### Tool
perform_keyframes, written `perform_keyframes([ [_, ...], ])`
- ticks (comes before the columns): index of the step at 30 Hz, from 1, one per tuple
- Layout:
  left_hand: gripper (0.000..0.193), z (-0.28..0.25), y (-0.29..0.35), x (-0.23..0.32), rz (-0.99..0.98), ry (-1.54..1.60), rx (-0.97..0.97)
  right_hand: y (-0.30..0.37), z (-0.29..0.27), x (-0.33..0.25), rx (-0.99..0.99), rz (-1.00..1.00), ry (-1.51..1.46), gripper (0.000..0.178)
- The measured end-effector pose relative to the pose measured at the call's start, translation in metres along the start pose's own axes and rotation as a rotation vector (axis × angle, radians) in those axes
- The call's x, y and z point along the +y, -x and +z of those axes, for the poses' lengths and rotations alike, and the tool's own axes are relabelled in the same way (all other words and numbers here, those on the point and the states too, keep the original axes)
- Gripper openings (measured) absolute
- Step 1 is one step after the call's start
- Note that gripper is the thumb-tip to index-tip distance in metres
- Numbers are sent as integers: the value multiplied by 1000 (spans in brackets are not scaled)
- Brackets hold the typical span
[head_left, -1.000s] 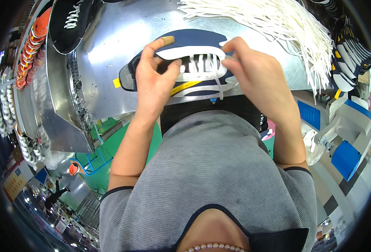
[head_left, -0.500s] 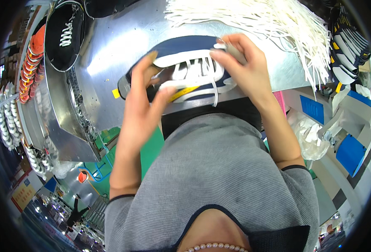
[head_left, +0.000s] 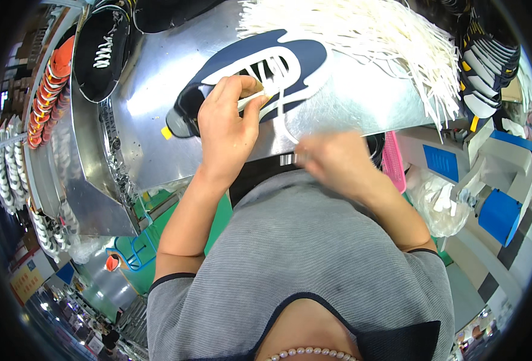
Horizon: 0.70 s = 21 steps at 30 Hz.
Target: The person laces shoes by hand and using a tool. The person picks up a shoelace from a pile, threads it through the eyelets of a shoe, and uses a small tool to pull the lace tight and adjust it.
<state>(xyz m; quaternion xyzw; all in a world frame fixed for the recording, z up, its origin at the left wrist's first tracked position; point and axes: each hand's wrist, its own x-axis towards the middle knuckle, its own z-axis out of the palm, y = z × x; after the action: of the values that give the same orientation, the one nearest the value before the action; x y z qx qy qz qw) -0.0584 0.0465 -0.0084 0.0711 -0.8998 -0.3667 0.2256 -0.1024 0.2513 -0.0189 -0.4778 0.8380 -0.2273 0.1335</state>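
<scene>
A navy and white shoe upper (head_left: 305,55) lies on the metal table, its toe to the right and its dark heel part to the left. White lace crosses several eyelets in its white eyelet strip. My left hand (head_left: 228,120) pinches the near edge of that strip between thumb and fingers. From the near eyelets a white shoelace (head_left: 282,117) runs down toward me and ends at my right hand (head_left: 335,159). That hand, smeared by motion, is closed around the lace's end at the table's front edge.
A heap of white laces (head_left: 374,36) covers the far right of the metal table (head_left: 362,102). Black laced uppers (head_left: 102,54) lie at the far left beside a metal trough. Stacked orange pieces (head_left: 58,78) stand further left, stacked black-and-white uppers (head_left: 485,72) at right. A pink basket (head_left: 393,162) hangs below the edge.
My right hand has left the toe end and moved down toward me, drawing the lace out. The upper has tilted, its toe end swinging away; my left hand has shifted right along the near strip.
</scene>
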Motion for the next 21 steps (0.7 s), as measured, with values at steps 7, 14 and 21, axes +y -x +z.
perform_keyframes([
  [7,19,-5,4,8,130,-10,-35,-30,-4,16,393,344,-583,20],
  [14,21,-14,3,16,124,36,-68,-38,6,14,216,282,-1254,13],
  [21,21,-11,-5,-1,65,18,-170,12,6,1,-254,136,-876,17],
])
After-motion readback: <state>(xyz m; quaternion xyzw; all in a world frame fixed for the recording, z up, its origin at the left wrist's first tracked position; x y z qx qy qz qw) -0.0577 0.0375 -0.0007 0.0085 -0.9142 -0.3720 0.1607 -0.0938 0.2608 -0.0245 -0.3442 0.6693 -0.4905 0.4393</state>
